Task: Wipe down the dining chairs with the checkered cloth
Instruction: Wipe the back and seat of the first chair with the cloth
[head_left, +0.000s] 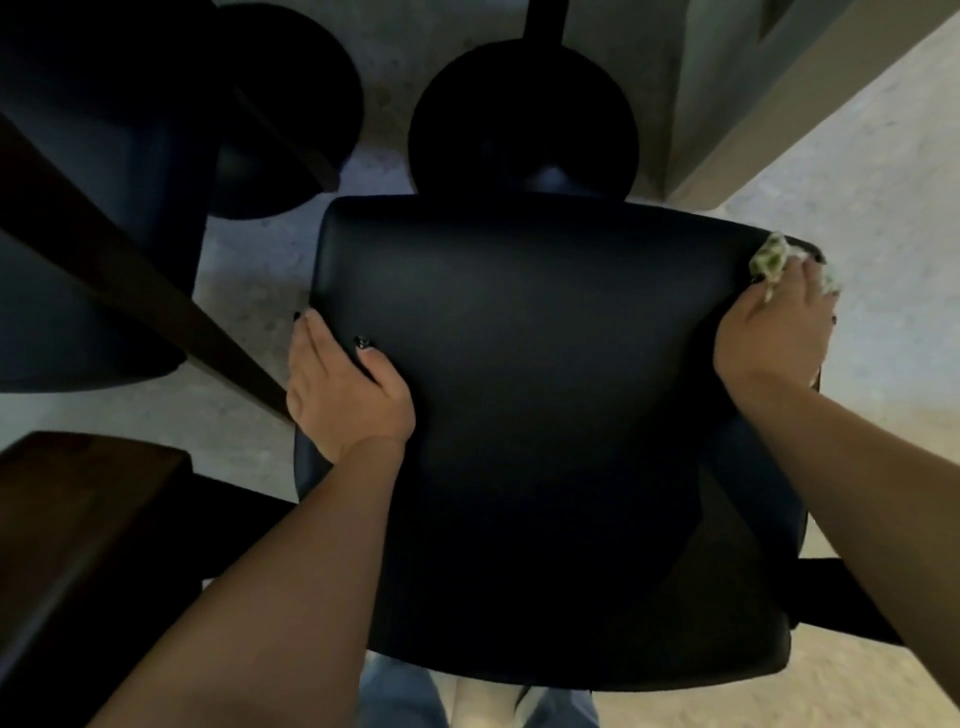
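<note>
Here we look down on a dark padded chair (545, 415), where our left hand (345, 395) clasps its left edge, thumb on top, while our right hand (776, 332) holds the bunched checkered cloth (771, 260) against the far right corner

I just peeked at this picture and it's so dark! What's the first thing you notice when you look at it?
A big, smooth black padded chair fills the middle, seen from above. The left hand grips its left edge, thumb on top. At the far right corner, the right hand presses a crumpled pale green checkered cloth against the chair's edge, the only bright spot in the picture.
</note>
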